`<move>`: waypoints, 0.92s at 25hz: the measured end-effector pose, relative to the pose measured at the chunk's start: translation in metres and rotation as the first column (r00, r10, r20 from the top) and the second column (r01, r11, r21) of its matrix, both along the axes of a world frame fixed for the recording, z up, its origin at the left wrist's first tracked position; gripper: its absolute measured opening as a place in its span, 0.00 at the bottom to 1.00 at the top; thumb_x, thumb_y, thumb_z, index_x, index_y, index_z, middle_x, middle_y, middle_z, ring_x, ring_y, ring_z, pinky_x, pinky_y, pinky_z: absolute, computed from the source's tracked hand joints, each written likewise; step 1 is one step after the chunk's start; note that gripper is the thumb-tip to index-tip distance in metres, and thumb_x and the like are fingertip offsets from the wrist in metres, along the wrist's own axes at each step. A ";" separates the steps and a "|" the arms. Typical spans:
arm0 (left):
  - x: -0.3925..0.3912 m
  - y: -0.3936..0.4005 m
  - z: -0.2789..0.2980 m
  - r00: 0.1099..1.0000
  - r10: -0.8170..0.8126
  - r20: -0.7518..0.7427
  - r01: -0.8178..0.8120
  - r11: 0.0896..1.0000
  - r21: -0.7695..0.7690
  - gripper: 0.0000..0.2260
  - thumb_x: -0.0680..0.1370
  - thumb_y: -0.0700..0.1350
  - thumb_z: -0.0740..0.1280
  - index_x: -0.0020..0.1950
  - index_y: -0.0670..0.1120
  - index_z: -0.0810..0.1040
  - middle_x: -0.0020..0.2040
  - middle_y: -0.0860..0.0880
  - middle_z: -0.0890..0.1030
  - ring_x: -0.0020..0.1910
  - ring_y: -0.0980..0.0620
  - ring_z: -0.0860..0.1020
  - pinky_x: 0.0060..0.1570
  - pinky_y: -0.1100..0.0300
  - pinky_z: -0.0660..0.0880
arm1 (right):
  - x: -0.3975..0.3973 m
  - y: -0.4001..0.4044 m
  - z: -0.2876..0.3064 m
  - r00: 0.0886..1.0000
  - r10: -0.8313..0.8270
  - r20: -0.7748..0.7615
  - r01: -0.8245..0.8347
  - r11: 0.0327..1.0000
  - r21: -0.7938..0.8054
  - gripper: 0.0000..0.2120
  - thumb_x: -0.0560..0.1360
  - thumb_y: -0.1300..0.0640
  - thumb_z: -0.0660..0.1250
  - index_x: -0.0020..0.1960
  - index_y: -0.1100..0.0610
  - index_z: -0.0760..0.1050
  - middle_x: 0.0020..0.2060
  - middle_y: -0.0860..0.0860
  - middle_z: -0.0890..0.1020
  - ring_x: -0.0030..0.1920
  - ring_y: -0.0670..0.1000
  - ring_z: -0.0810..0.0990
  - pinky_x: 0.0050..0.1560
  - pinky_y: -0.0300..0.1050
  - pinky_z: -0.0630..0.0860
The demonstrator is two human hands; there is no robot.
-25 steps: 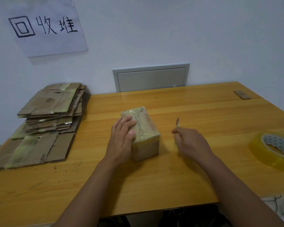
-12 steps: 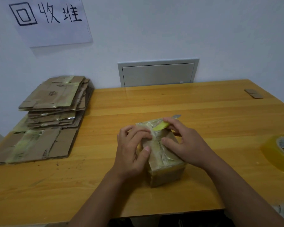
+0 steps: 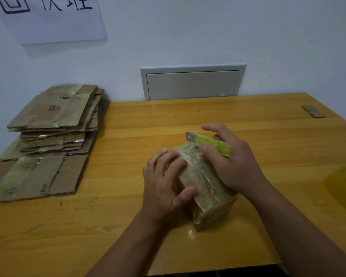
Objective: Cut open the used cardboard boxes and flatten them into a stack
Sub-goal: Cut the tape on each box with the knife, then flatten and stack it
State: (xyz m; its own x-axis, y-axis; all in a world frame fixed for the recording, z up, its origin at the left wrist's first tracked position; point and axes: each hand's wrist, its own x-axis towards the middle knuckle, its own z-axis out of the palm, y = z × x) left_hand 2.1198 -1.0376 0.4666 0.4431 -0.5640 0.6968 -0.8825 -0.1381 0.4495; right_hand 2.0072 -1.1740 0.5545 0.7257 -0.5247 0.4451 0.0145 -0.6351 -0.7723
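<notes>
A person works at a wooden table (image 3: 128,226), where a taped box (image 3: 206,184) sits near the front edge, just right of centre, sealed and uncut as far as the view shows. To the left, a stack (image 3: 56,124) of flattened cardboard stands against the wall on a larger flattened sheet (image 3: 38,176), which suggests most of the job is done; this box looks to be the only 1 left standing, with its tape seam still to be slit and its sides still to be folded down and added to the pile. The left hand (image 3: 164,186) clamps the box's left side, fingers spread over the top and thumb pressed at the near edge. The right hand (image 3: 232,162) rests on the box's right side, fingers curled around a yellow-green knife (image 3: 210,141), its blade pointing away and to the left, above the box's far end and not yet in the tape. A tape roll (image 3: 342,186) lies at the table's right edge, and small scraps (image 3: 313,111) sit at the far right corner.
</notes>
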 end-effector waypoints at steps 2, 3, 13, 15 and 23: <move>0.001 0.000 -0.001 1.000 0.008 0.016 -0.008 1.000 -0.007 0.30 0.76 0.72 0.48 0.60 0.51 0.73 0.64 0.46 0.76 0.69 0.44 0.67 0.64 0.47 0.62 | 0.002 0.000 -0.006 0.995 0.004 -0.099 -0.010 0.998 -0.055 0.12 0.78 0.55 0.67 0.61 0.46 0.74 0.37 0.45 0.81 0.34 0.46 0.79 0.36 0.48 0.74; 0.001 0.000 -0.001 1.000 0.003 0.019 -0.003 1.000 -0.013 0.30 0.76 0.72 0.48 0.60 0.52 0.73 0.64 0.46 0.76 0.69 0.44 0.67 0.64 0.47 0.63 | 0.002 0.000 -0.008 0.992 0.009 -0.127 -0.022 0.995 -0.101 0.11 0.78 0.54 0.67 0.60 0.47 0.75 0.38 0.45 0.81 0.34 0.45 0.78 0.37 0.49 0.74; 0.000 -0.004 -0.003 1.000 -0.014 0.003 0.014 0.997 -0.077 0.30 0.77 0.71 0.49 0.58 0.50 0.75 0.62 0.48 0.77 0.69 0.43 0.66 0.64 0.46 0.64 | 0.001 0.003 -0.010 0.975 0.019 -0.219 -0.092 0.940 -0.327 0.17 0.77 0.48 0.59 0.60 0.54 0.76 0.47 0.53 0.82 0.46 0.54 0.80 0.44 0.54 0.76; 0.000 -0.005 -0.004 1.000 -0.016 -0.002 0.016 0.997 -0.078 0.30 0.77 0.71 0.49 0.59 0.49 0.75 0.62 0.49 0.77 0.69 0.43 0.66 0.64 0.45 0.64 | 0.002 0.003 -0.010 0.970 0.014 -0.241 -0.105 0.922 -0.372 0.17 0.77 0.48 0.58 0.61 0.55 0.76 0.47 0.54 0.81 0.47 0.54 0.79 0.44 0.54 0.76; 0.003 -0.004 -0.004 1.000 -0.020 -0.002 0.020 0.997 -0.074 0.31 0.76 0.72 0.48 0.59 0.50 0.75 0.62 0.50 0.75 0.68 0.43 0.66 0.63 0.44 0.64 | 0.004 0.002 -0.006 0.960 0.052 -0.276 -0.162 0.906 -0.391 0.17 0.76 0.49 0.58 0.59 0.57 0.76 0.46 0.54 0.80 0.46 0.54 0.78 0.44 0.53 0.75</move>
